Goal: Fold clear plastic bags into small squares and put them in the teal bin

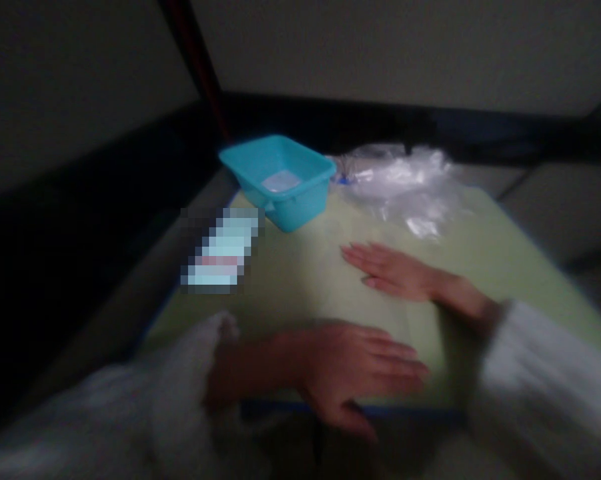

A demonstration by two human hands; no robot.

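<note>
My left hand (350,363) lies flat near the front edge of the yellow-green table (275,293), fingers stretched to the right and the thumb reaching toward the blue rim. Farther back, my right hand (393,270) rests palm down with its fingers pointing left. Neither hand grips anything. A faint, pale, see-through sheet (340,293) seems to lie under and between the hands, but blur and dim light hide its outline. Crumpled clear plastic (410,183) is beyond my right hand, apart from the fingers.
A turquoise plastic basin (303,208) stands at the back left, with something white (281,181) inside. A blurred-out bright rectangle (223,250) lies along the left edge. A small blue item (344,180) sits between basin and plastic. Walls close in behind the table.
</note>
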